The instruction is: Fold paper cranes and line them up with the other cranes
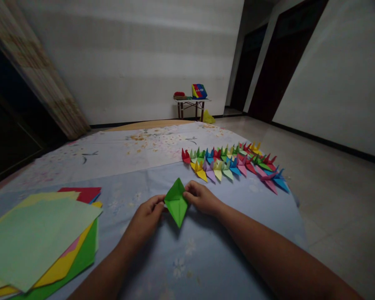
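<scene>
A green sheet of origami paper (177, 203), folded into a diamond with a crease across its middle, is held just over the table in front of me. My left hand (150, 214) pinches its left corner between thumb and fingers. On the opposite side, my right hand (202, 197) grips the right edge, fingers curled. The diamond's long points face away from me and toward me. Beyond my right hand stand rows of folded paper cranes (218, 168) in many colours.
At the left lies a fanned stack of coloured paper sheets (40, 233), pale green on top. A blue floral tablecloth (187, 266) covers the near table, with a white floral cloth (118, 154) beyond. Against the far wall, a small table (192, 101) carries a colourful bag (200, 91).
</scene>
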A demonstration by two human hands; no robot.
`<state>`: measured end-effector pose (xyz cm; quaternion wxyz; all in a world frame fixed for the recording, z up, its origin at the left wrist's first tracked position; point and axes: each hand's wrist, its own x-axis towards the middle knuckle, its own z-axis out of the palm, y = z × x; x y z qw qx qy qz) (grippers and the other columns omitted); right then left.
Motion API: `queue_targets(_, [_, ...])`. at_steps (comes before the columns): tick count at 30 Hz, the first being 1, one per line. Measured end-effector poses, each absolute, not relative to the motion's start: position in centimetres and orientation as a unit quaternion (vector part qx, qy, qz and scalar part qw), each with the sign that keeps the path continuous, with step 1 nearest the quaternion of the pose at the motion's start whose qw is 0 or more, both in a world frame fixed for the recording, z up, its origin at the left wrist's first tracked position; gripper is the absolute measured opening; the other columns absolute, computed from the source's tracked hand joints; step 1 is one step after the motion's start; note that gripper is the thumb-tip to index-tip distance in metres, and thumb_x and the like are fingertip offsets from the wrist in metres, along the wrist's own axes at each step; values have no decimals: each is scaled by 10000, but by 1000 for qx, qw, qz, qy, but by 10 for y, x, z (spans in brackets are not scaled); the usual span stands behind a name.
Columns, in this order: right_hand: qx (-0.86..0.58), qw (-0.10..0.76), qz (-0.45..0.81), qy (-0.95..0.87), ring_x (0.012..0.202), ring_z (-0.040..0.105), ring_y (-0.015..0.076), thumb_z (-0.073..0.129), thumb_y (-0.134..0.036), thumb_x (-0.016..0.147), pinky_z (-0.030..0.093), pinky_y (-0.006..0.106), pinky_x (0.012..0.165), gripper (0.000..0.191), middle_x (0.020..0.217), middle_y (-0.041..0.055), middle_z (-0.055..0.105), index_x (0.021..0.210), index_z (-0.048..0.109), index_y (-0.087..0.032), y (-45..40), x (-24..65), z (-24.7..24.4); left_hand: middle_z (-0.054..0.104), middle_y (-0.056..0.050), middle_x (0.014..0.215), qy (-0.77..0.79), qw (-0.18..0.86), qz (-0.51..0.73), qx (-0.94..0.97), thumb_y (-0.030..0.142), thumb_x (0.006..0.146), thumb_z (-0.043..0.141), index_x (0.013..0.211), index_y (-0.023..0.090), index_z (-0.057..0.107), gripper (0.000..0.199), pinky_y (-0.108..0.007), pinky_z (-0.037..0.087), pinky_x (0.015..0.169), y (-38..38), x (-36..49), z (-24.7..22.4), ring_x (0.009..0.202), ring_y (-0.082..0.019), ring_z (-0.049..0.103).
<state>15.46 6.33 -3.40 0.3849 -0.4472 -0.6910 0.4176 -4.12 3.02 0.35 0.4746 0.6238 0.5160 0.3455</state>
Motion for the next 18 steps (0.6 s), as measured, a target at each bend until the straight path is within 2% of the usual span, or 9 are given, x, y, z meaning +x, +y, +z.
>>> queue_targets(3, [-424, 419, 483, -641, 528, 433, 74, 541, -297, 773, 332, 189, 496, 153, 610, -62, 456, 777, 439, -183, 65, 152, -35, 694, -72, 847, 522, 544, 365, 546, 279, 741, 554, 1013, 136, 630, 316, -261, 440, 606, 28, -38, 7, 698, -181, 613])
queue_targets(9, [-380, 434, 571, -584, 544, 488, 79, 667, -350, 675, 375, 209, 531, 293, 653, -46, 529, 792, 467, -169, 62, 147, -29, 689, -85, 914, 484, 622, 405, 464, 339, 697, 672, 967, 144, 637, 335, -294, 459, 729, 24, -32, 5, 782, -184, 621])
queue_targets(12, [-374, 432, 600, -560, 546, 506, 79, 708, -388, 631, 386, 212, 538, 364, 658, -41, 550, 796, 477, -160, 60, 145, -25, 689, -80, 890, 475, 649, 410, 431, 334, 684, 698, 946, 140, 637, 331, -287, 458, 736, 24, -30, 2, 768, -170, 616])
queue_targets(18, [-351, 426, 628, -549, 507, 492, 63, 741, -413, 595, 375, 202, 516, 417, 642, -51, 554, 801, 484, -158, 56, 145, -18, 691, -77, 857, 416, 711, 367, 433, 359, 752, 641, 961, 142, 649, 300, -266, 453, 708, 20, -29, -1, 728, -149, 603])
